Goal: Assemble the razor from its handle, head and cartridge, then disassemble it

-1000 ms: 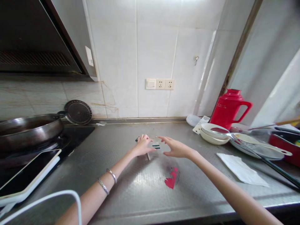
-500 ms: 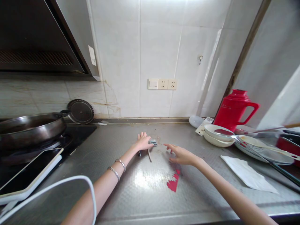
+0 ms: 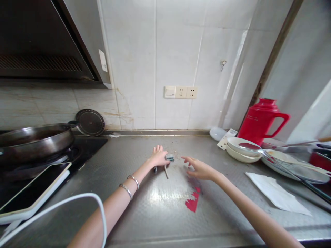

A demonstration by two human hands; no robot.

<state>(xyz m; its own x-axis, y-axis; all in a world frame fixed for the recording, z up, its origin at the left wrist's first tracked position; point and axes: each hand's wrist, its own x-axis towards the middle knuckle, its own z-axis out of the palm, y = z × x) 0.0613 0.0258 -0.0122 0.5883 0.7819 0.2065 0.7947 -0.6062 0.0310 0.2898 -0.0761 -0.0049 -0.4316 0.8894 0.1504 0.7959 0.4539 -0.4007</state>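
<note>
My left hand (image 3: 158, 158) is low over the steel counter, with its fingers bent forward and its thumb to the right. A small grey-blue block (image 3: 170, 157) shows between its thumb and fingers, partly covered by them. From beneath this hand stick out a thin brownish strip (image 3: 166, 172) and a small dark piece (image 3: 155, 169); the rest of both is hidden. To the right, my right hand (image 3: 200, 168) hovers empty, fingers apart and pointing toward the block. Nearer to me lies a torn red scrap (image 3: 192, 202), flat on the counter.
At left, a steel pan (image 3: 36, 139) stands on the black cooktop, beside a phone (image 3: 38, 186) and a looping white cable (image 3: 77, 196). The right side holds a red thermos (image 3: 258, 120), stacked bowls (image 3: 243, 153), plates (image 3: 307, 175) and a white paper sheet (image 3: 279, 193).
The view has shifted slightly. Both hands keep nearly the same pose, and the small block remains by the left hand's thumb.
</note>
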